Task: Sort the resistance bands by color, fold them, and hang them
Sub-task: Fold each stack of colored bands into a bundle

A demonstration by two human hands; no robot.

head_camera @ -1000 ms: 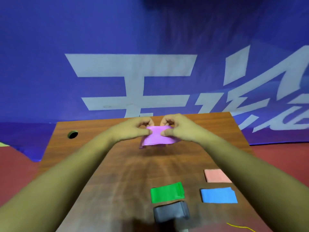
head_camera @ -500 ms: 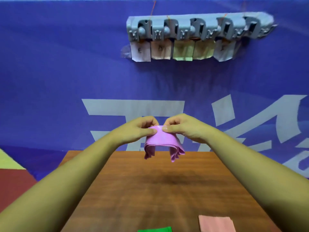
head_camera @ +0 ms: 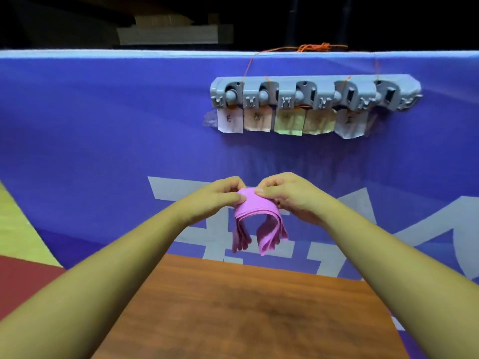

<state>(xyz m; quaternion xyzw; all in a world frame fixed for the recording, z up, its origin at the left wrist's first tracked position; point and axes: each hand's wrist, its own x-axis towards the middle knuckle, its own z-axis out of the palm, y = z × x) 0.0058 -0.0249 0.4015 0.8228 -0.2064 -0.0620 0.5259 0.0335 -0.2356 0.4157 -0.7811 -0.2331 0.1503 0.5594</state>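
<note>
A folded pink resistance band (head_camera: 255,206) hangs in the air above the far edge of the wooden table (head_camera: 233,312), its layered ends drooping on both sides. My left hand (head_camera: 220,194) pinches its top left and my right hand (head_camera: 282,193) pinches its top right. A grey hanger rack (head_camera: 313,94) with several clips is strung on the blue banner up and to the right of my hands. Coloured paper labels (head_camera: 287,121) hang under the clips. No band hangs on the rack.
The blue banner (head_camera: 103,130) with large white characters stands right behind the table. Orange string (head_camera: 311,47) holds the rack from the banner's top edge. Red and yellow floor (head_camera: 18,255) shows at the left.
Both hands lifted the pink band off the table and raised it toward the banner. My view tilted up, so the rack came into sight and the other folded bands dropped out of view.
</note>
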